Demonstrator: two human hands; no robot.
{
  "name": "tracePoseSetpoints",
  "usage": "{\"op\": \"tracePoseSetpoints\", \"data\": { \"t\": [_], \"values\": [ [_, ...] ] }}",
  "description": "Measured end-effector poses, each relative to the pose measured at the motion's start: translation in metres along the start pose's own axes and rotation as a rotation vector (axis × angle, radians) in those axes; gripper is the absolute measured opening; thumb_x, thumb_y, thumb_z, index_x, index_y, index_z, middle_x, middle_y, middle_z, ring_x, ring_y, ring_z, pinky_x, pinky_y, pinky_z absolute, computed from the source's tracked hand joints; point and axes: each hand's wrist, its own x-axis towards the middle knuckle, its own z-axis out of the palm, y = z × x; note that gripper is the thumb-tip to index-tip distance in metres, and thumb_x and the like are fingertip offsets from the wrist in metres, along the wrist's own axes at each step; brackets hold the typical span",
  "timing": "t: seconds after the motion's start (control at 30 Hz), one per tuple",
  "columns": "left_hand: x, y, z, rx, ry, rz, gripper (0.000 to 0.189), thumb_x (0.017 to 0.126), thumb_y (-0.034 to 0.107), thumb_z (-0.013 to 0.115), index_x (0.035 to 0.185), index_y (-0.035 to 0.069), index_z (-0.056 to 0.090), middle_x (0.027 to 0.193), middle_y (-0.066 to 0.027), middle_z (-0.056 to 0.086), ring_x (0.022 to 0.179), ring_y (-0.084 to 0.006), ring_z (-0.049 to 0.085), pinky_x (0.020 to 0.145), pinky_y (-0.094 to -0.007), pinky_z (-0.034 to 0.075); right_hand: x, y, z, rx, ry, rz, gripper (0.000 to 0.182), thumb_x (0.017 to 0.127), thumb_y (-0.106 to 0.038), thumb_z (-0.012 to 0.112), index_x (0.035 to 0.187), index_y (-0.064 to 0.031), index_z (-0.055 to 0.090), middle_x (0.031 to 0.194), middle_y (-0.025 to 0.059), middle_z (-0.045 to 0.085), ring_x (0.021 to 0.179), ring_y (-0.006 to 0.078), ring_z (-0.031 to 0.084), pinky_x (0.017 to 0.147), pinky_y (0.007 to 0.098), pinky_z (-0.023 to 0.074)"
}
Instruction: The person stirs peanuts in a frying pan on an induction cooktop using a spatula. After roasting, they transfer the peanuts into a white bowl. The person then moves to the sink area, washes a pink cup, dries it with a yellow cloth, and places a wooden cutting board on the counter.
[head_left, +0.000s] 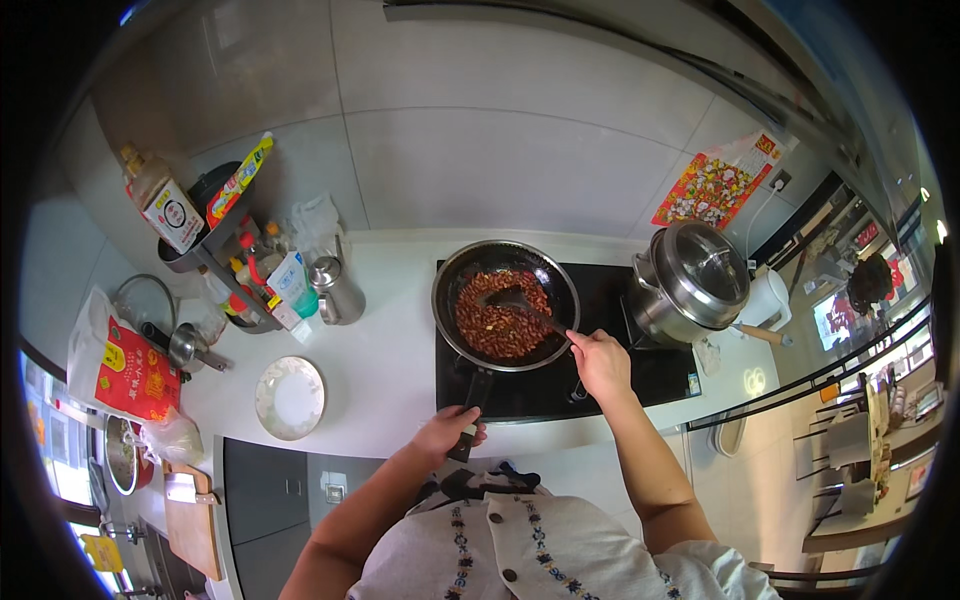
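A dark frying pan (564, 289) sits over the left side of a black glass cooktop (600, 289). Reddish-brown peanuts (495, 330) cover its bottom. My left hand (452, 433) grips the pan's black handle (477, 390), which points toward me. With my right hand (602, 361) I hold the handle of a dark spatula (510, 298), and its blade rests among the peanuts. The pan's rim passes just beside my right hand's fingers.
Right of the pan stands a steel pot with a glass lid (701, 262). A white plate (290, 397) lies on the counter at left, near a steel oil pot (337, 292) and a bottle rack (217, 259). Further left are a cleaver (182, 488) and a cutting board (191, 532).
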Motion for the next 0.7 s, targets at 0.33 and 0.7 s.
{"op": "tracePoseSetpoints", "data": {
  "t": [0.33, 0.7],
  "values": [
    [-0.005, 0.003, 0.002, 0.047, 0.026, 0.011, 0.028, 0.095, 0.027, 0.053, 0.102, -0.001, 0.055, 0.094, -0.0099, 0.062, 0.082, -0.0173, 0.063, 0.073, -0.0273, 0.054, -0.023, 0.012, -0.004, 0.028, -0.015, 0.039, 0.023, 0.081, -0.016, 0.065, 0.103, -0.0205, 0.07, 0.08, 0.0056, 0.06, 0.073, 0.0257, 0.06, 0.062, 0.0374, 0.0504],
    [-0.002, -0.003, -0.001, -0.003, 0.013, 0.0, 0.029, 0.094, 0.025, 0.055, 0.107, -0.001, 0.052, 0.098, -0.0106, 0.063, 0.086, -0.0186, 0.063, 0.074, -0.0286, 0.055, -0.04, 0.008, -0.026, 0.053, -0.043, 0.101, 0.023, 0.081, -0.016, 0.065, 0.103, -0.0197, 0.07, 0.081, 0.0058, 0.062, 0.075, 0.0259, 0.061, 0.064, 0.0375, 0.0502]
  ]
}}
